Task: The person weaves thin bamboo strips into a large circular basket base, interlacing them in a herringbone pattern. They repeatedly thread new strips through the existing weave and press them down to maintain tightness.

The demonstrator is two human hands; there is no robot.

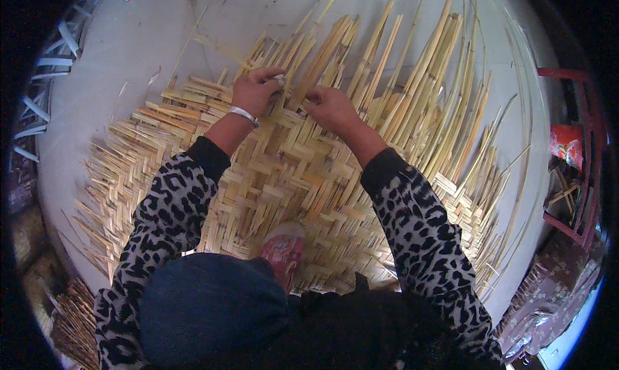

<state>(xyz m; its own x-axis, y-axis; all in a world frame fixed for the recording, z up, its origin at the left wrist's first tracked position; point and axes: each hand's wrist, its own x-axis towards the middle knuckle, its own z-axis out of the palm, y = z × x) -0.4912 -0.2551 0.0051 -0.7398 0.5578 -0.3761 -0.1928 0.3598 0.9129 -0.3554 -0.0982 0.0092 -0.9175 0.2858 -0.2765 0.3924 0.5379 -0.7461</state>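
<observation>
A mat (284, 170) of flat, pale yellow split-reed strips lies on the floor under me, woven in a zigzag pattern. Loose strip ends fan out along its far and side edges. At the far edge my left hand (253, 93), with a pale band at the wrist, is closed with fingers bent down among the strips. Something whitish shows at its fingertips; what they grip is hidden. Just to its right, my right hand (332, 109) has its thumb and fingers pinched at the edge of a broad reed strip (319, 59), which points away from me.
My red patterned shoe (282, 249) stands on the mat. Long thin strips (476, 60) reach out over the pale floor (155, 35). White metal legs (68, 41) line the far left. A dark red frame (590, 151) and a patterned cloth (548, 292) are at the right.
</observation>
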